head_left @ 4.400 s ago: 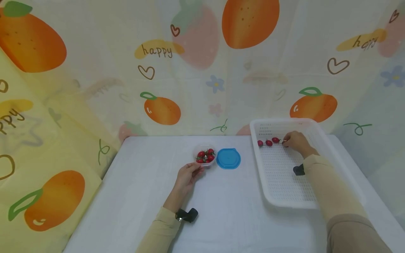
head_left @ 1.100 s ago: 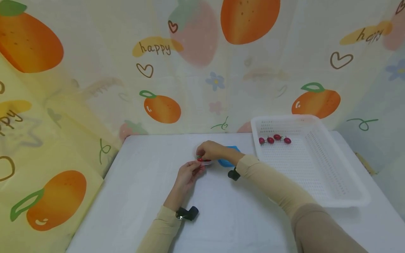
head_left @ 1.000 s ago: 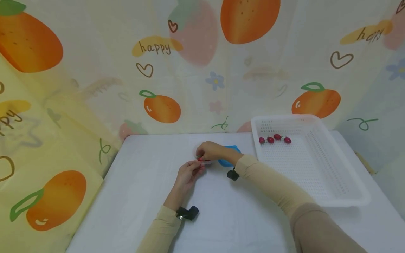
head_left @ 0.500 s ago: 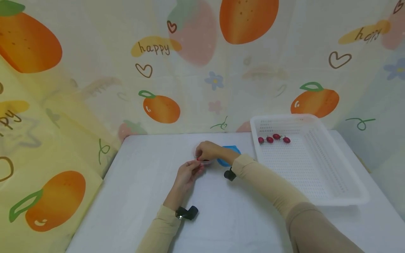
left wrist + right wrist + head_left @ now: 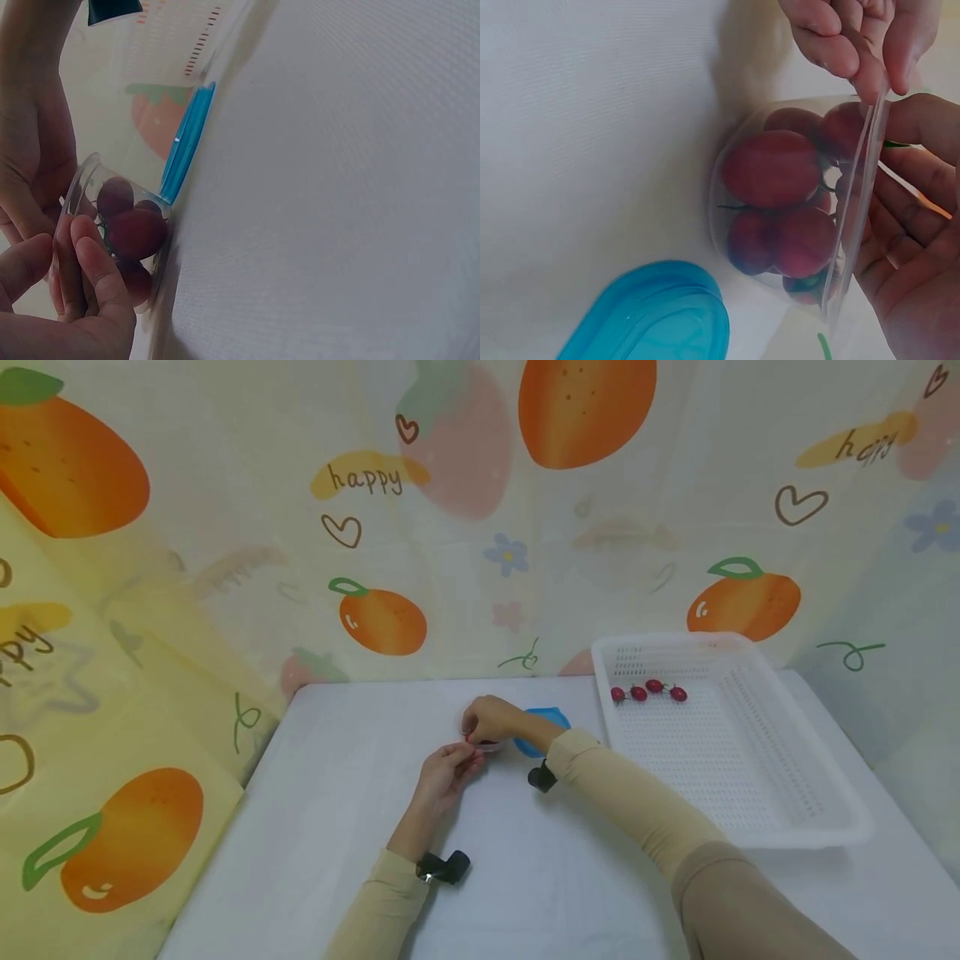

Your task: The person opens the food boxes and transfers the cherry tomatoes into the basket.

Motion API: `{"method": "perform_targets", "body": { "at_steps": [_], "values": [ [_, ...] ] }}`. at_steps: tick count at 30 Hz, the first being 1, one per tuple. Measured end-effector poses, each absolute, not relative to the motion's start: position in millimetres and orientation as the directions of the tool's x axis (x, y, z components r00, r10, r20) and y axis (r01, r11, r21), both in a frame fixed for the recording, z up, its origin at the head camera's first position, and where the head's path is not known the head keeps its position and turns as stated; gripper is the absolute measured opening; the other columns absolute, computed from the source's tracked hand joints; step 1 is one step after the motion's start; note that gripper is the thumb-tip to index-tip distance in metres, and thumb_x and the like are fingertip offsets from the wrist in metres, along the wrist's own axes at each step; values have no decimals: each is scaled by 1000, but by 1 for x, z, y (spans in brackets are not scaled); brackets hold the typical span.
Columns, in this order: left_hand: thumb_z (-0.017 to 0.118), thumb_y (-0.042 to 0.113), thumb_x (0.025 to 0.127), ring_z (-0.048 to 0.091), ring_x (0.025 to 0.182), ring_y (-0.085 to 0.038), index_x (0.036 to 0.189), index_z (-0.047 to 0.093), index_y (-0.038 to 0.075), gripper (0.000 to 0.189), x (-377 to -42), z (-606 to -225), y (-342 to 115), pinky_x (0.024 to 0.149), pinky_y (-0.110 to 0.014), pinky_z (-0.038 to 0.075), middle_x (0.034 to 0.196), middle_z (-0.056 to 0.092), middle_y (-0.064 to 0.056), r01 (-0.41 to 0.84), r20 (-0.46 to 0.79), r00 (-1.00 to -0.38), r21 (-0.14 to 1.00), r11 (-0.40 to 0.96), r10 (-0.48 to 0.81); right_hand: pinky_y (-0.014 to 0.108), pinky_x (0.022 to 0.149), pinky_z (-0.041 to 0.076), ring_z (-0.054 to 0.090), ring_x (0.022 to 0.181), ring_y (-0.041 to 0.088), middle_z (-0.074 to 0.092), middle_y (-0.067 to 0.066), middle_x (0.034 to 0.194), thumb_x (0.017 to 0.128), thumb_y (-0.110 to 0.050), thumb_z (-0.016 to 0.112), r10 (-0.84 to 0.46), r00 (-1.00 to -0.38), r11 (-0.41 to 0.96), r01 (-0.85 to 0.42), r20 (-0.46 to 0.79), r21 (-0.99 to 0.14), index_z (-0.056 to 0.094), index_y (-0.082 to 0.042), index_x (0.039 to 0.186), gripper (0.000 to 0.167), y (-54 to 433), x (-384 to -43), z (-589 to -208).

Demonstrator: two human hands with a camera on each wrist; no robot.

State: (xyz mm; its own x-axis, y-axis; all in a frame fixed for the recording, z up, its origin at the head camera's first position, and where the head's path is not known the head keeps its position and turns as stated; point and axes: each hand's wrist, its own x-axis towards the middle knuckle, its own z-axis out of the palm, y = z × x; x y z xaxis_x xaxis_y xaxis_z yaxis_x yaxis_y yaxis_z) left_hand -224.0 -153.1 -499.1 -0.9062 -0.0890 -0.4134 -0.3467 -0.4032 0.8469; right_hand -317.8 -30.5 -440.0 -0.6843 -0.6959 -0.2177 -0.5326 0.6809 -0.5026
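Note:
In the right wrist view, my left hand (image 5: 847, 37) pinches the rim of a small clear plastic container (image 5: 859, 217) between thumb and fingers. Several red cherry tomatoes (image 5: 772, 169) with green stems fill it. My right hand (image 5: 491, 718) reaches over the container from the right, fingers bent down into its mouth. Its fingertips are right at a tomato near the rim; I cannot tell whether they grip it. From the head view, the right hand hides most of the container. A blue lid (image 5: 667, 315) lies on the table beside the container, partly under the right forearm.
A white perforated plastic basket (image 5: 675, 760) stands on the right of the white-covered table (image 5: 337, 827). Several cherry tomatoes (image 5: 638, 693) sit in a row at its far left corner. Behind the table hangs a fruit-print cloth (image 5: 465, 577).
The right hand has left the basket, where it was setting down a tomato in the row, and moved left to the container. Lately it has barely shifted. The left hand has stayed at the rim.

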Motion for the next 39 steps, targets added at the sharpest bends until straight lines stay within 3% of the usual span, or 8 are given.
{"method": "perform_targets", "body": {
  "at_steps": [10, 16, 23, 31, 39],
  "values": [
    [57, 10, 97, 69, 88, -13, 121, 54, -1, 27, -223, -499, -153, 83, -23, 58, 96, 70, -5, -372, -436, -895, 850, -373, -99, 33, 97, 52, 63, 105, 21, 70, 8, 110, 88, -15, 70, -686, -711, 672, -537, -154, -511, 71, -7, 111, 24, -21, -324, -423],
    [57, 16, 98, 69, 93, -15, 124, 55, 1, 30, -222, -500, -155, 87, -25, 58, 105, 69, -7, -382, -441, -890, 860, -337, -115, 29, 89, 55, 62, 101, 21, 68, 9, 109, 90, -14, 68, -689, -718, 641, -539, -100, -547, 69, -5, 116, 27, -12, -329, -397],
    [59, 16, 97, 69, 93, -13, 126, 53, 0, 33, -223, -500, -156, 93, -28, 56, 105, 69, -7, -385, -440, -890, 864, -325, -116, 31, 89, 55, 63, 99, 23, 65, 12, 107, 89, -11, 68, -688, -726, 618, -581, -5, -530, 70, -3, 113, 26, 3, -333, -363],
    [60, 13, 96, 69, 91, -14, 123, 55, 0, 31, -223, -501, -152, 88, -27, 57, 102, 69, -7, -378, -439, -890, 863, -336, -125, 35, 90, 56, 65, 98, 27, 66, 16, 106, 88, -9, 68, -688, -722, 588, -615, 76, -525, 70, 1, 109, 23, 34, -340, -334],
    [59, 16, 97, 70, 93, -15, 123, 56, 2, 29, -223, -500, -150, 87, -25, 57, 105, 69, -8, -388, -451, -884, 856, -342, -125, 37, 90, 56, 64, 96, 27, 63, 15, 103, 87, -9, 69, -639, -763, 613, -580, 96, -537, 69, 0, 109, 24, 71, -344, -325]
  ]
}}
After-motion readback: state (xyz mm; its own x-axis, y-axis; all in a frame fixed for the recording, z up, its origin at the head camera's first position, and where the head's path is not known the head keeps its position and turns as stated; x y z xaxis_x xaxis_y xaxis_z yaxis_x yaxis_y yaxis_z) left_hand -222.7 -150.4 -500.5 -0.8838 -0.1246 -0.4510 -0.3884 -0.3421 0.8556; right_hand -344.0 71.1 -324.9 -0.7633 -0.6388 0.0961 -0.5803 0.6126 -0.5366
